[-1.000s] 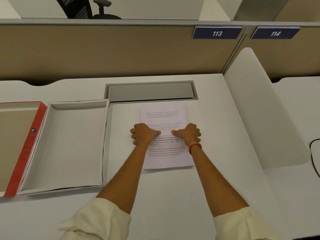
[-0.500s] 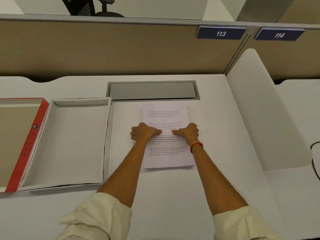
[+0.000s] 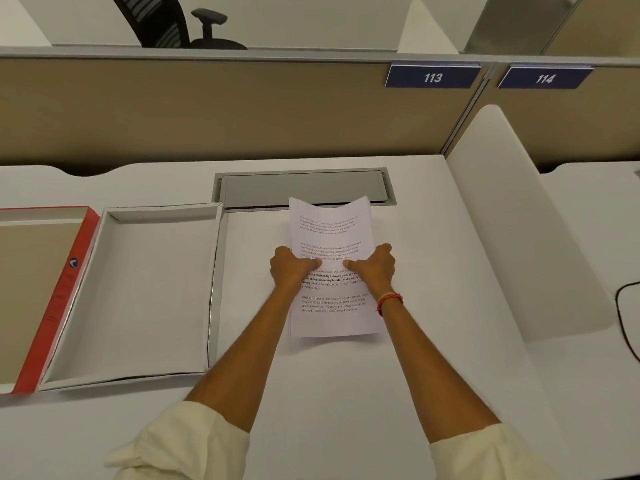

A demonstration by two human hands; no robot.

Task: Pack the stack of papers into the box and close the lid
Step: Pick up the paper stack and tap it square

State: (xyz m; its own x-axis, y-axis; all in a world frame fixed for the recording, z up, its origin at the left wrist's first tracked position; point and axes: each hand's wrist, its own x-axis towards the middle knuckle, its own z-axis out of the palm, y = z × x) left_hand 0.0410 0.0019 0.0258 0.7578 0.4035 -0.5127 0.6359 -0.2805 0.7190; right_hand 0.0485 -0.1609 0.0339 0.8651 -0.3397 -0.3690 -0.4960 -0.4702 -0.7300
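Observation:
A stack of white printed papers (image 3: 330,230) is held above the white desk at centre, its far edge bowed upward. My left hand (image 3: 290,268) grips its left edge and my right hand (image 3: 375,268) grips its right edge, thumbs on top of the sheets. The open white box (image 3: 145,292) lies flat on the desk to the left, its inside bare. Its red lid (image 3: 55,299) lies upturned beside it at the far left, partly cut off by the frame.
A grey cable hatch (image 3: 304,188) is set into the desk just behind the papers. A white side divider (image 3: 519,237) rises at the right, with a black cable (image 3: 623,313) beyond it. A tan partition (image 3: 225,109) closes off the back.
The papers lay flat on the desk under both hands before. Now both hands have gripped the sides and lifted the stack, whose far edge curls up over the hatch.

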